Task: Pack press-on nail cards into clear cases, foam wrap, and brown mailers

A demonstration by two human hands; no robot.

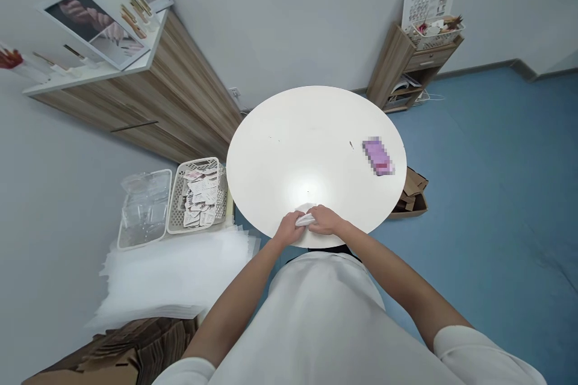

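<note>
Close to the near edge of a round white table [316, 126], my two hands meet over a small folded white tissue [306, 221]. My left hand [288, 228] has its fingers closed on the tissue's left side. From the right, my right hand [326, 220] grips the same tissue, its fingers bent over the edge. Part of the tissue lies behind the fingers, against the tabletop. Whether it is paper or thin cloth is hard to make out.
A blurred purple object [378, 156] lies on the table's right side. At left stand a basket of printed cards [221, 192], a bin of clear plastic [169, 192] and white sheets [180, 271]. Cardboard [409, 195] is at right, below a wooden cabinet [383, 66].
</note>
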